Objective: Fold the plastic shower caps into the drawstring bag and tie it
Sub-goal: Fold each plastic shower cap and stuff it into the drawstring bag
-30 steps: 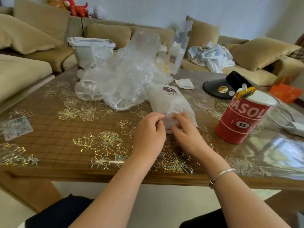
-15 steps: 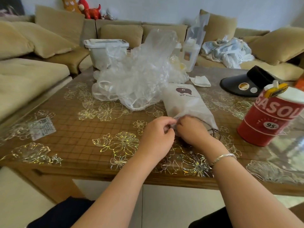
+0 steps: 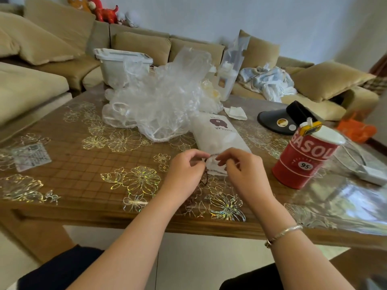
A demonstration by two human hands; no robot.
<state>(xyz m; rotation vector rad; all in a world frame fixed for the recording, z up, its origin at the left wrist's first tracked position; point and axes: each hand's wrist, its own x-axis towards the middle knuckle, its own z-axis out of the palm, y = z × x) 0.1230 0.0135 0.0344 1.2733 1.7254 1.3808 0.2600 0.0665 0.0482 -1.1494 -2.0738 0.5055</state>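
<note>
A white drawstring bag [image 3: 217,136] with a dark brown logo lies filled on the table, its gathered mouth pointing toward me. My left hand [image 3: 185,174] pinches the dark drawstring at the left of the mouth. My right hand [image 3: 240,172] pinches the cord at the right of the mouth, a bracelet on its wrist. A thin dark loop of drawstring [image 3: 204,177] hangs below the mouth between my hands. A loose heap of clear plastic shower caps [image 3: 159,101] sits behind the bag.
A red tin can [image 3: 303,160] stands right of the bag, a black visor [image 3: 280,120] behind it. A white lidded tub [image 3: 119,63] and a clear pouch [image 3: 230,65] stand at the back. A small packet [image 3: 31,156] lies at far left. Sofas surround the wooden table [image 3: 83,164].
My hands have lifted slightly and drawn apart at the bag's mouth, each now pinching the cord. The mouth looks more gathered and the cord loop shows between the hands.
</note>
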